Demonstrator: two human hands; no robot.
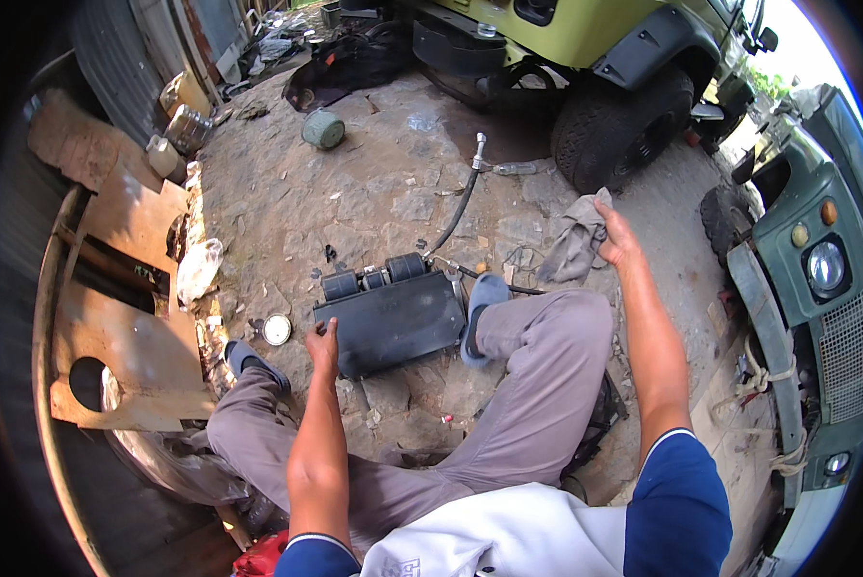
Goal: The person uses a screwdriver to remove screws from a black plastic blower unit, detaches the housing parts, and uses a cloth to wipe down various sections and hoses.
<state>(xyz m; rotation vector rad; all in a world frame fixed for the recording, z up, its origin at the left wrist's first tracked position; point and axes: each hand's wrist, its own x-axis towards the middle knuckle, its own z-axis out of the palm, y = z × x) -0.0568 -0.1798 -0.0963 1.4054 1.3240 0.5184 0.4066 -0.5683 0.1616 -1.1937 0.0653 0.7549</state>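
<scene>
A black box-shaped blower unit (388, 327) with round fan housings along its far side lies on the ground between my feet. My left hand (324, 346) is closed on its left edge, thumb on top and the other fingers partly hidden. From the unit's far right end a black hose (462, 210) with a metal fitting runs away from me, and a thinner one goes right. Out to the right, my right hand (620, 236) is closed round a crumpled grey rag (574, 245), held up away from the unit.
A round white-faced tin (277, 330) sits left of the unit. Farther off are a green-grey pot (323, 129) and a clear plastic bottle (515, 168). A yellow-green vehicle (585, 38) stands ahead, a dark green one (816, 260) at right. Rusty sheet metal (128, 356) leans at left.
</scene>
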